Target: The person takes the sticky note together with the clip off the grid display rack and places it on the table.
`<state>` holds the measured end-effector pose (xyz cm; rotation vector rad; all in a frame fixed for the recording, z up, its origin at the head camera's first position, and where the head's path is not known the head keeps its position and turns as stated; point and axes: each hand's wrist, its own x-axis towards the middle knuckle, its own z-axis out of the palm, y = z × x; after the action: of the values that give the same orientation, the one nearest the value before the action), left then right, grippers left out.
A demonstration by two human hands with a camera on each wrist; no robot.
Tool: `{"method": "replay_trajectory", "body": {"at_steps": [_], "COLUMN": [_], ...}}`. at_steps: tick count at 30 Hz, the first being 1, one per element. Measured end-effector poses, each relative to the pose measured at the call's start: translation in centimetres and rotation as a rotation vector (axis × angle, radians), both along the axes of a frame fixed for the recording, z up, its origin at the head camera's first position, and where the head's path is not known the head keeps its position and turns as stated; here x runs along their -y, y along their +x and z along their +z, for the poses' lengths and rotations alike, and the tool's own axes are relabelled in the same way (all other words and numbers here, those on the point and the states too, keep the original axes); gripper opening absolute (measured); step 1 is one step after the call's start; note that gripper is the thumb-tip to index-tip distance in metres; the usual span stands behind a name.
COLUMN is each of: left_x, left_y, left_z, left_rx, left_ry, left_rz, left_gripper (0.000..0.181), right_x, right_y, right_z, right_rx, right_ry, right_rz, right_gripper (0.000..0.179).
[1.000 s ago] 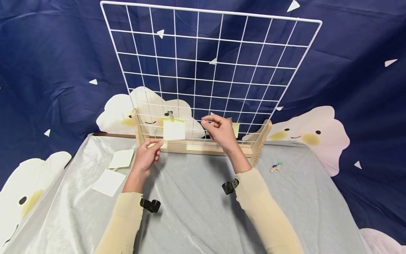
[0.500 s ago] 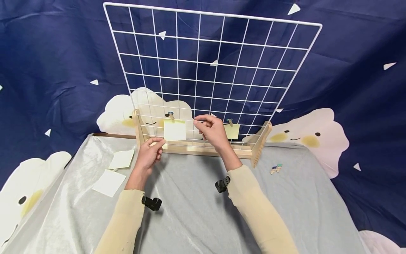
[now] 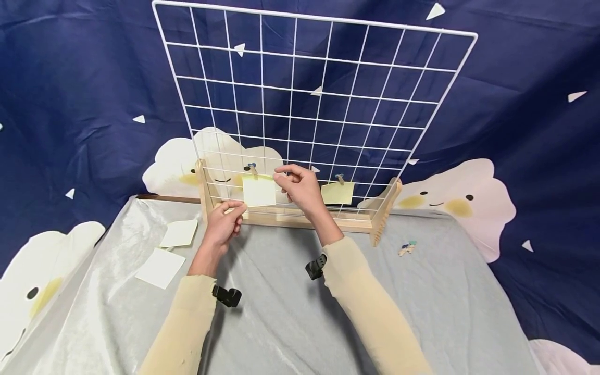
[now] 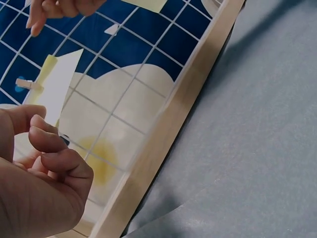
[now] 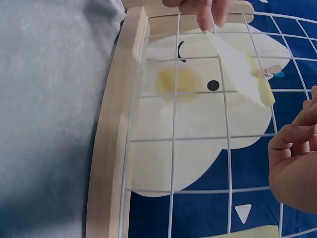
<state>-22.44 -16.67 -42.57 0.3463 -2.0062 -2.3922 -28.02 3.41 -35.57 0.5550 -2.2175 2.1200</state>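
Observation:
A pale sticky note (image 3: 260,192) with a yellow top strip hangs low on the white wire grid (image 3: 309,107). A small wooden clothespin (image 3: 253,170) with a blue top clips its upper edge. My left hand (image 3: 223,224) pinches the note's lower left corner between thumb and index finger; the right wrist view shows the note (image 5: 237,69) tilting out from the wires. My right hand (image 3: 302,190) is at the note's upper right corner, thumb and index finger apart; in the right wrist view its fingers (image 5: 292,141) stand clear of the paper.
Another yellow note (image 3: 338,193) hangs by a clothespin (image 3: 340,179) farther right. A wooden base (image 3: 290,219) holds the grid upright. Two loose notes, one nearer (image 3: 161,267) and one farther (image 3: 179,233), lie on the left of the grey cloth. Small clothespins (image 3: 407,248) lie at the right.
My right hand has moved left along the grid to the clipped note's upper right corner, uncovering the yellow note on the right. My left hand has stayed at the lower left corner.

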Motion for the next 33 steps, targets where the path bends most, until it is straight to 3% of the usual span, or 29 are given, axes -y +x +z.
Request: {"method": "replay_trajectory", "body": {"at_steps": [9, 22, 33], "left_x": [0.0, -0.4, -0.4], "left_y": [-0.3, -0.4, -0.5], "left_z": [-0.4, 0.2, 0.0], "left_rx": [0.018, 0.022, 0.02], "left_ry": [-0.002, -0.025, 0.001], "left_rz": [0.005, -0.012, -0.004], "left_gripper": [0.019, 0.028, 0.024], "right_x": [1.5, 3.3, 5.5], "right_y": [-0.4, -0.6, -0.4], "right_z": [-0.3, -0.5, -0.8], "right_rx": [-0.038, -0.098, -0.234], "right_ry": [0.055, 0.154, 0.254], "right_rz": [-0.006, -0.059, -0.192], "right_gripper": [0.025, 0.029, 0.035]}}
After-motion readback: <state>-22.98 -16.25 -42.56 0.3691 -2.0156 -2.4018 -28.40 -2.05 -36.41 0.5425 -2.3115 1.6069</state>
